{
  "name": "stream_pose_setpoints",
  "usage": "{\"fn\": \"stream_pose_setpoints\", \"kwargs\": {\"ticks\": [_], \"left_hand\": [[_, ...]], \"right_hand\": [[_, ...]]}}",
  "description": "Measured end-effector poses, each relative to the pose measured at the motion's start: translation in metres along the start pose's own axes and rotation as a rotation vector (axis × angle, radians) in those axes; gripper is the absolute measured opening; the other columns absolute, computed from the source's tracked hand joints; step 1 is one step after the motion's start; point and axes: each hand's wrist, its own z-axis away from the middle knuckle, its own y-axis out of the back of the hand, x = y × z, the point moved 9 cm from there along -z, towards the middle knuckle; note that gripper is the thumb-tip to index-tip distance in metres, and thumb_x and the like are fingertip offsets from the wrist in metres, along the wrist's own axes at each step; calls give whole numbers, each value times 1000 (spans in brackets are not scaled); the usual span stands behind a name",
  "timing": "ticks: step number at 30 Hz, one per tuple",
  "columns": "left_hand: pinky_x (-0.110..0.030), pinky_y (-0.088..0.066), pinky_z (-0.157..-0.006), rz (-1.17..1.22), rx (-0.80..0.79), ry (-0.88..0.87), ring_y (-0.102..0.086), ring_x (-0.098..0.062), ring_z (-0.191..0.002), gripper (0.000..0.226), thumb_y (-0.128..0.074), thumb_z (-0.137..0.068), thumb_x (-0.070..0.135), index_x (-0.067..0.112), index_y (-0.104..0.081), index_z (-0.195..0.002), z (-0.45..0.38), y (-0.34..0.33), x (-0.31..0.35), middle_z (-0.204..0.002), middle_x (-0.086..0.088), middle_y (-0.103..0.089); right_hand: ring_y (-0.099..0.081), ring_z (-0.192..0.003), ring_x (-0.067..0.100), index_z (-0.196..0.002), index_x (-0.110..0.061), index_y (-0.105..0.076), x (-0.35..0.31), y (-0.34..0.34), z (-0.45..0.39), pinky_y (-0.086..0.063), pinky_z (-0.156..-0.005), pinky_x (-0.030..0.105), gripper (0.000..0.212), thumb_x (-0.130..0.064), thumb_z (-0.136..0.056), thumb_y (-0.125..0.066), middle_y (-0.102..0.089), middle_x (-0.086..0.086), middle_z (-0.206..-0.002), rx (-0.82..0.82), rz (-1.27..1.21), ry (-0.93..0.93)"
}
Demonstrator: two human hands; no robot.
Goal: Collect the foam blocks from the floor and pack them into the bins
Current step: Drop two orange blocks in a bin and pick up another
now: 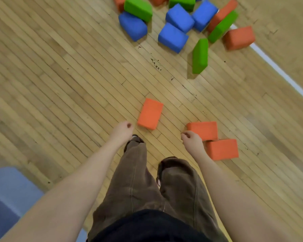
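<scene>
left hand (123, 128): fingers loosely curled, empty
right hand (191, 139): fingers loosely curled, empty
nearest orange block (150, 114): on floor (59, 75), 1 o'clock of left hand, long axis 12-6
orange pair (202, 130): 2 o'clock, beside right hand
nearer: judged even
bins: unseen

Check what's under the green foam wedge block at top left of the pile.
The green foam wedge block lies across a blue foam block, beside an orange foam block. Whether it touches the wooden floor is hidden.
</scene>
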Motion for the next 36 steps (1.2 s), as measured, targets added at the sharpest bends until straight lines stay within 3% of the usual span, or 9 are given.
{"fn": "stream_pose_setpoints", "kwargs": {"ticks": [5,10,13,17,22,27,32,34,36], "left_hand": [[-25,-41,-66,-9,-13,-98,-52,-12,-81,33,-39,-99,27,9,-53,-124,-93,-24,26,-107,-4,-58],[-36,-45,-93,-91,12,-178,-53,-23,-112,40,-39,-98,29,12,-49,-132,-220,-100,-4,-128,-8,-53],[-38,-41,-98,-180,32,-209,-46,-25,-120,44,-39,-97,33,16,-44,-137,-292,-154,-31,-134,-8,-48],[-41,-33,-102,-484,118,-176,-34,-29,-129,53,-36,-95,45,21,-34,-143,-370,-214,-69,-143,-8,-38],[-45,-21,-110,-662,228,-162,-20,-33,-137,69,-32,-91,59,25,-16,-149,-436,-273,-108,-154,-13,-18],[-46,-21,-111,-579,265,-198,-15,-34,-139,70,-35,-91,58,31,-7,-150,-453,-310,-125,-157,-7,-3],[-52,-18,-112,-519,224,-245,-8,-38,-138,68,-35,-90,59,41,-5,-148,-448,-314,-128,-157,-8,6],[-55,-14,-113,-526,141,-305,-2,-41,-140,68,-32,-89,62,47,4,-145,-440,-326,-124,-157,-6,15],[-56,-13,-113,-514,78,-346,0,-41,-141,72,-28,-87,67,50,15,-142,-432,-338,-122,-156,-6,19]], "right_hand": [[-53,-64,12,-120,-12,-58,-18,-45,-93,-44,-55,24,31,-21,-96,-42,-62,-3,-85,-41,26,39],[-53,-64,10,-123,-11,-57,19,-116,-221,-43,-54,24,34,-25,-96,-42,-63,1,-101,-56,79,85],[-52,-67,8,-118,-12,-58,58,-160,-294,-45,-59,27,31,-27,-95,-43,-59,-6,-90,-66,139,107],[-56,-100,22,-125,-15,-55,114,-212,-382,-48,-84,37,40,-37,-94,-45,-58,5,-119,-37,300,173],[-33,-128,35,-140,-14,-36,155,-265,-459,-21,-106,45,61,-50,-90,-47,-33,13,-143,99,461,296],[-23,-134,37,-139,-13,-35,176,-296,-485,-13,-109,47,64,-48,-88,-53,-19,17,-151,101,312,270],[-11,-141,20,-148,-35,-21,183,-299,-476,-10,-116,43,61,-42,-94,-49,-4,6,-156,-11,-45,302],[-19,-136,2,-148,-39,-16,180,-299,-468,-15,-117,36,64,-43,-93,-48,-11,1,-156,-110,-281,326],[-37,-130,4,-146,-44,-19,177,-288,-461,-32,-112,39,64,-46,-90,-51,-31,-3,-146,-100,-374,376]]}}
